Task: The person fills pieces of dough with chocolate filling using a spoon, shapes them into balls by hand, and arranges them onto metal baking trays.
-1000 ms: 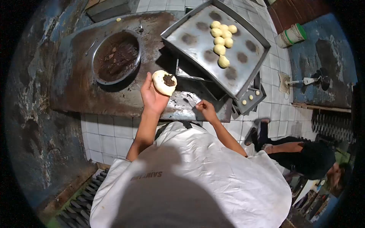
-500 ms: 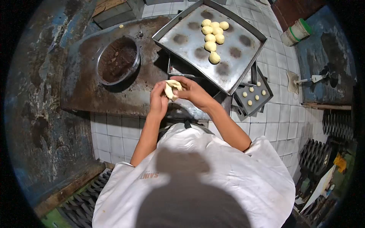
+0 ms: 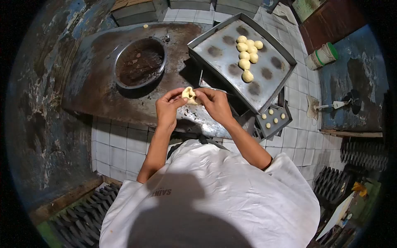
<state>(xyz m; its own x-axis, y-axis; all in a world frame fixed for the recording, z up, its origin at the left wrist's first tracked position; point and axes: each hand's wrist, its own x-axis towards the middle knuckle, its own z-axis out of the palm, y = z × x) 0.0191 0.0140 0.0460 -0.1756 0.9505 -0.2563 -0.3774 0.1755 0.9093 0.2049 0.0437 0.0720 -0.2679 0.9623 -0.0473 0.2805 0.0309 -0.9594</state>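
Note:
Between my two hands is a small piece of pale yellow dough (image 3: 189, 94), folded up at its edges with a dark hollow or filling showing in its middle. My left hand (image 3: 168, 109) grips its left side between thumb and fingers. On the right side, my right hand (image 3: 216, 106) pinches the rim with the fingertips. Left of my hands, a metal bowl (image 3: 163, 68) holds a dark brown crumbly mass (image 3: 138, 63). To the right, a large metal tray (image 3: 226, 54) carries a cluster of round dough balls (image 3: 244, 64).
The stained worktable (image 3: 89, 78) lies under bowl and hands. Below the big tray, a smaller dark tray (image 3: 271, 131) with several small dough balls (image 3: 276, 121) sits lower down. A white bucket with a green lid (image 3: 324, 56) stands at the far right wall.
The view has shifted, so bowl and trays sit farther right in it. My fingers have moved to the dough's upper edges, and its dark middle now faces up.

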